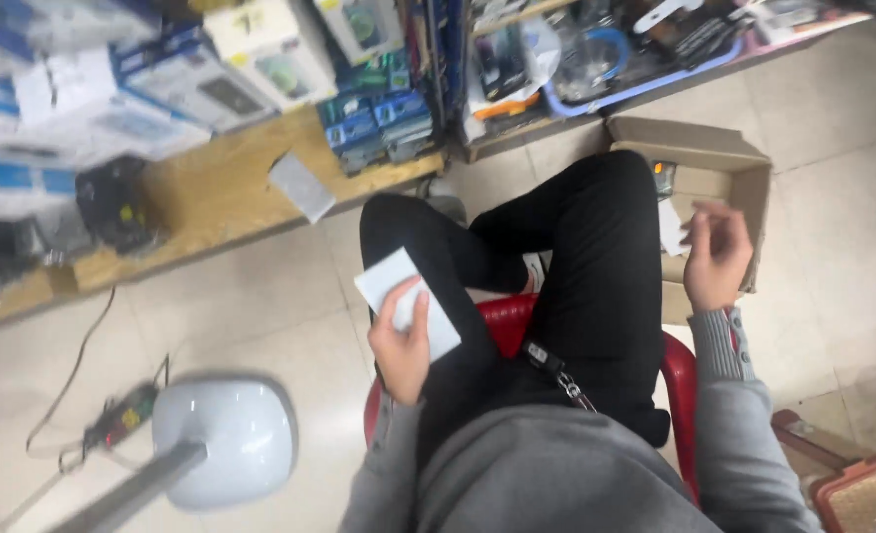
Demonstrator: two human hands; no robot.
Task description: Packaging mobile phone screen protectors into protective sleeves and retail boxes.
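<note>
We see a small flat white box in the left hand, an open brown cardboard carton on the floor by the right hand, white-and-blue boxes stacked on the wooden shelf, and a grey packet lying there

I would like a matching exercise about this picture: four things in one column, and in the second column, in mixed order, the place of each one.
Things:
1. white card
2. cardboard box
3. red chair
4. white lamp base

Places:
A. under the seated person
B. on the floor, below the left hand
C. in the left hand, over the left knee
D. open on the floor, beyond the right hand

Pairs: 1-C, 2-D, 3-A, 4-B
</note>
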